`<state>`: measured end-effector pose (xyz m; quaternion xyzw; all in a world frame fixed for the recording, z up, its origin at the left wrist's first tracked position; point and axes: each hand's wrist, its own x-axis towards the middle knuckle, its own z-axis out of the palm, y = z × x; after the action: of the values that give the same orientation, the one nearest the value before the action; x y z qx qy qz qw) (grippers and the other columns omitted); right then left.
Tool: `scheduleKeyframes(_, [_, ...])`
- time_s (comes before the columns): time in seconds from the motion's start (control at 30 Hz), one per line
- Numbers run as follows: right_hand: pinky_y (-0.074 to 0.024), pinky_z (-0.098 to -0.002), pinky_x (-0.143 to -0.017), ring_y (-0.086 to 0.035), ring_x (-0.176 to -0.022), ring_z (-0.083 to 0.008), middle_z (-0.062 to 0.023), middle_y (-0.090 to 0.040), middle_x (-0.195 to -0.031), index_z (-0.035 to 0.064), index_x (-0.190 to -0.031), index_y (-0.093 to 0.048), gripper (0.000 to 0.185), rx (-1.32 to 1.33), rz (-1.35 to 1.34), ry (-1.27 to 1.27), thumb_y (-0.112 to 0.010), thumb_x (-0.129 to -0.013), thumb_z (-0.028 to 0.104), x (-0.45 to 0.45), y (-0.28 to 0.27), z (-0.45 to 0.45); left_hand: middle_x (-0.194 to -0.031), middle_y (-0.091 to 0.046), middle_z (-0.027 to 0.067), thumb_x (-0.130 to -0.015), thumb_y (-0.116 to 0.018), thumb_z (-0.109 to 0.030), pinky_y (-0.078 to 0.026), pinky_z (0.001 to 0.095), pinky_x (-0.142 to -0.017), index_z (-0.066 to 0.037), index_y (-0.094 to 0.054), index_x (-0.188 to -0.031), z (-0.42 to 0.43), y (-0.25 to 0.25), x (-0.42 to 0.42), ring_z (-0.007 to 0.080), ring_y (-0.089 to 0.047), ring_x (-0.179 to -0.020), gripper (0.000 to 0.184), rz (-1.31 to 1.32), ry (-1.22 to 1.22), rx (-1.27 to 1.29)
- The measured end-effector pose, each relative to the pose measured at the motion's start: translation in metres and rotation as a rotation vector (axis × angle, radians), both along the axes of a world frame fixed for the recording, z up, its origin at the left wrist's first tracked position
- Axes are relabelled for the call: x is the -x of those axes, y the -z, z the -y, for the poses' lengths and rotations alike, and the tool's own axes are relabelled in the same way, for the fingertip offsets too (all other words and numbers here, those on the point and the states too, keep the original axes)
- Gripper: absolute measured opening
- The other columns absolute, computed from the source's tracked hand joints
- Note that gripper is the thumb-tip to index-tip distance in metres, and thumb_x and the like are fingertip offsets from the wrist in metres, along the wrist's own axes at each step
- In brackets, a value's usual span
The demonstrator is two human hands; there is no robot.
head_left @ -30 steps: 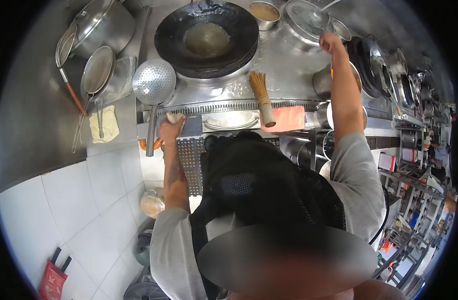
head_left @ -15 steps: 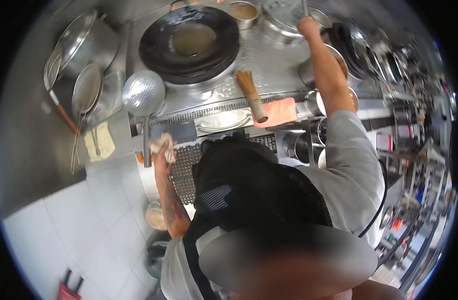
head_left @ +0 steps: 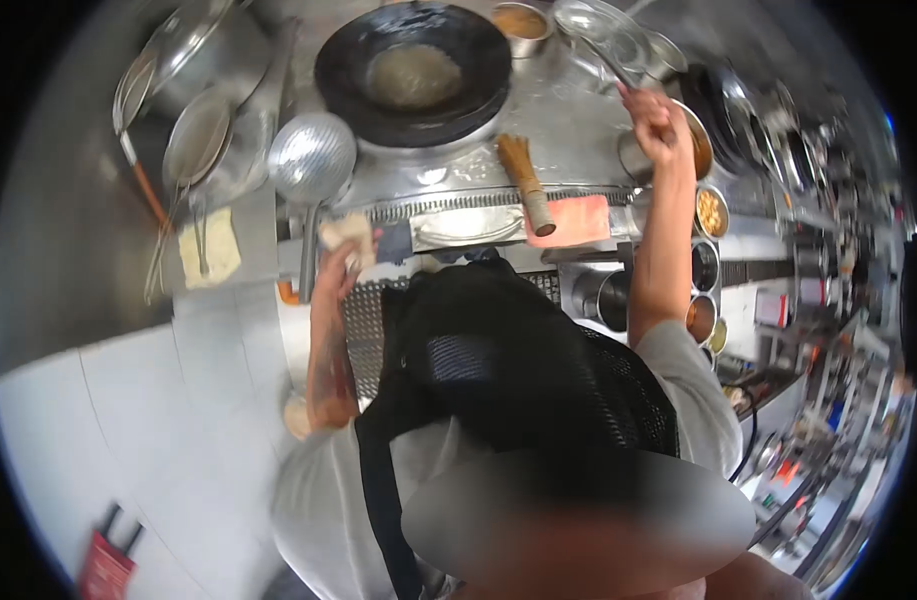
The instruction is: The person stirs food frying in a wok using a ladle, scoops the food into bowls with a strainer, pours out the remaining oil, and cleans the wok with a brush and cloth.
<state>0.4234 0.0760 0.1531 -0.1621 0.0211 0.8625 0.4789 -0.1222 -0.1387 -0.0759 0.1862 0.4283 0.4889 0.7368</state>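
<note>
My right hand (head_left: pixel 658 122) is closed round the handle of a metal ladle (head_left: pixel 590 38), whose bowl is over the metal pots at the upper right. My left hand (head_left: pixel 336 268) grips a crumpled pale cloth (head_left: pixel 350 238) near the stove's front edge, beside the handle of a perforated skimmer (head_left: pixel 312 160). A black wok (head_left: pixel 338 75) with some liquid (head_left: pixel 415 75) in it sits on the burner. Between my hands, a bamboo brush (head_left: pixel 526 185) lies partly over a folded pink cloth (head_left: pixel 578 220).
Strainers (head_left: pixel 196 140) and a large lidded pot (head_left: pixel 218 60) stand at the left. A container of brown liquid (head_left: pixel 521 22) is right of the wok. Bowls of ingredients (head_left: pixel 711 212) line the right side. A red pouch (head_left: pixel 106 568) hangs at the lower left.
My right hand has drawn back toward me, and the ladle now shows clearly. My left hand has moved up slightly with the cloth. The whole view has shifted, showing more bowls at the right.
</note>
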Motion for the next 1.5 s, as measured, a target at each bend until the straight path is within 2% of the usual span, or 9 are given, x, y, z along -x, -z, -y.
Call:
scheduleKeyframes(0.27, [-0.0393, -0.02, -0.04, -0.043, -0.053, -0.0083, -0.004, -0.044, -0.08, -0.0165, -0.135, -0.032, 0.041, -0.052, 0.143, -0.246, -0.038, -0.103, 0.008, 0.065, -0.016, 0.09, -0.122, -0.063, 0.0223, -0.091, -0.061, -0.011, -0.058, 0.0428, -0.087, 0.006, -0.041, -0.138, -0.007, -0.014, -0.026, 0.0313, -0.067, -0.1, 0.054, 0.142, 0.105, -0.063])
scheduleKeyframes(0.5, [-0.0351, -0.0222, -0.039, -0.046, -0.047, -0.0056, 0.001, -0.05, -0.065, 0.0072, -0.089, -0.049, 0.019, -0.502, 1.841, -0.113, -0.057, -0.099, 0.021, 0.104, 0.042, 0.169, -0.115, -0.066, 0.0208, -0.091, -0.062, -0.009, -0.06, 0.0389, -0.077, 0.004, -0.046, -0.134, 0.023, 0.007, -0.019, 0.0277, -0.069, -0.093, 0.048, 0.098, 0.111, 0.028])
scheduleKeyframes(0.6, [-0.0365, -0.0222, -0.04, -0.048, -0.049, -0.0069, -0.0004, -0.054, -0.069, 0.008, -0.125, -0.054, 0.029, -0.27, 1.667, -0.077, -0.058, -0.098, 0.017, 0.085, 0.12, 0.197, -0.115, -0.067, 0.0198, -0.091, -0.062, -0.009, -0.06, 0.0377, -0.076, 0.004, -0.045, -0.135, 0.023, 0.003, -0.019, 0.027, -0.07, -0.092, 0.049, 0.042, 0.123, 0.026])
scheduleKeyframes(0.73, [-0.0516, -0.0488, -0.076, -0.068, -0.084, -0.0413, -0.0273, -0.067, -0.09, 0.0023, -0.127, -0.055, 0.047, -0.43, 2.385, -0.147, -0.058, -0.088, 0.029, 0.053, 0.215, 0.215, -0.115, -0.067, 0.0192, -0.091, -0.059, -0.008, -0.059, 0.0364, -0.075, 0.004, -0.046, -0.134, 0.014, -0.01, -0.027, 0.0267, -0.07, -0.091, 0.047, 0.006, 0.063, 0.034])
scheduleKeyframes(0.97, [-0.0442, -0.0494, -0.099, -0.055, -0.115, -0.0472, -0.0345, -0.056, -0.125, -0.0091, -0.136, -0.045, 0.059, -0.487, 2.361, -0.007, -0.05, -0.097, 0.034, 0.072, 0.232, 0.155, -0.121, -0.064, 0.0239, -0.09, -0.054, -0.009, -0.058, 0.041, -0.082, 0.005, -0.041, -0.138, -0.008, -0.016, -0.035, 0.0304, -0.068, -0.095, 0.051, 0.077, 0.196, -0.015])
scheduleKeyframes(1.07, [-0.0478, -0.0477, -0.095, -0.059, -0.115, -0.0435, -0.0349, -0.058, -0.123, -0.0056, -0.136, -0.049, 0.066, -0.468, 2.408, -0.615, -0.056, -0.085, 0.035, 0.094, 0.254, 0.096, -0.125, -0.061, 0.0263, -0.093, -0.05, -0.016, -0.055, 0.0456, -0.09, 0.004, -0.041, -0.138, -0.043, -0.006, -0.048, 0.0333, -0.065, -0.106, 0.05, 0.206, 0.264, -0.091])
scheduleKeyframes(1.3, [-0.0507, -0.0455, -0.09, -0.063, -0.11, -0.042, -0.0341, -0.061, -0.12, 0.0008, -0.148, -0.035, 0.081, -0.473, 1.728, -0.612, -0.068, -0.076, 0.02, 0.068, 0.098, 0.064, -0.106, -0.062, 0.022, -0.089, -0.054, -0.043, -0.054, 0.0546, -0.081, -0.005, -0.054, -0.113, -0.171, -0.046, -0.093, 0.0414, -0.063, -0.098, 0.044, 0.317, 0.112, 0.187])
scheduleKeyframes(1.37, [-0.0521, -0.0467, -0.085, -0.066, -0.104, -0.04, -0.0307, -0.064, -0.115, 0.0079, -0.145, -0.043, 0.075, -0.938, 2.073, -0.062, -0.07, -0.075, 0.013, 0.118, 0.044, 0.057, -0.107, -0.059, 0.0215, -0.088, -0.055, -0.044, -0.055, 0.0525, -0.078, -0.009, -0.053, -0.111, -0.203, -0.056, -0.113, 0.0399, -0.063, -0.095, 0.042, 0.328, -0.039, 0.254])
scheduleKeyframes(1.5, [-0.0532, -0.0414, -0.087, -0.065, -0.104, -0.0399, -0.024, -0.064, -0.121, 0.0116, -0.142, -0.049, 0.065, -1.482, 2.443, -0.443, -0.069, -0.08, 0.018, 0.139, 0.059, -0.013, -0.109, -0.051, 0.0179, -0.087, -0.06, -0.044, -0.055, 0.0465, -0.068, -0.015, -0.049, -0.109, -0.224, -0.044, -0.131, 0.0338, -0.06, -0.085, 0.037, 0.262, -0.207, 0.41])
